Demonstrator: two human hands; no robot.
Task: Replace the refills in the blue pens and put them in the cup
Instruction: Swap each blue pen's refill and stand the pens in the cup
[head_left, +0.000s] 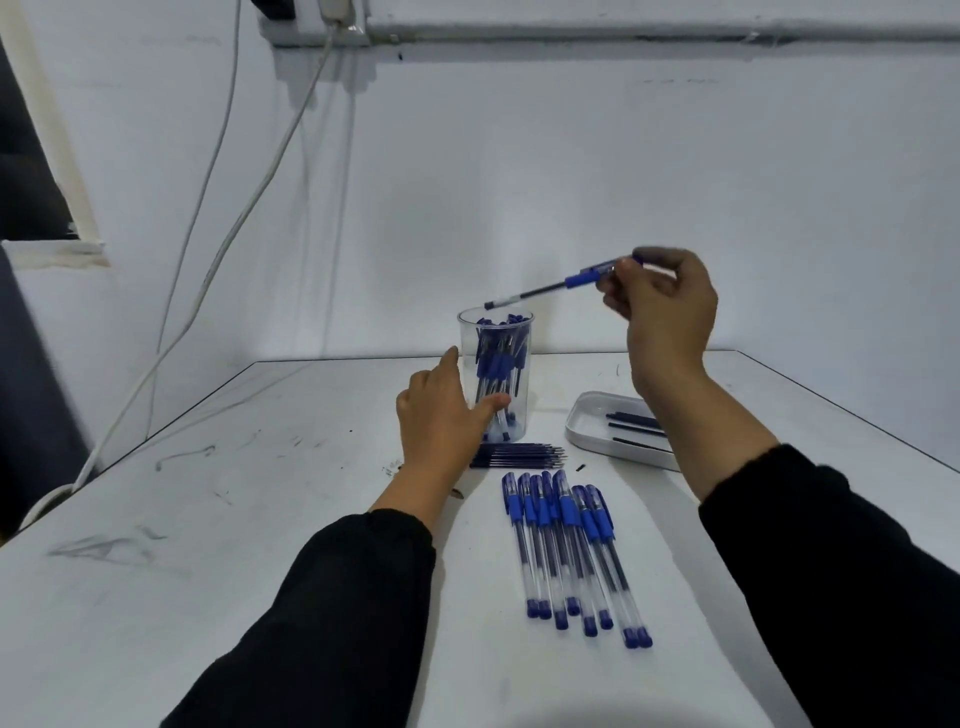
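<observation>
While pinched at its capped end by right hand (662, 306), blue pen (558, 285) slants down-left, tip just above rim of clear plastic cup (522, 364) holding more pens. Left hand (441, 410), fingers straight, against cup's side. Loose refills (519, 455), row of transparent-barrelled pens (571, 551) on white desk (260, 493). No legible lettering.

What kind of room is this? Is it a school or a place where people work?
Probably a plain workroom, not a classroom. A bare, scuffed white table stands against an empty wall, loose cables hang from a socket, and rows of blue pens and refills are laid out for a repeated job.
</observation>
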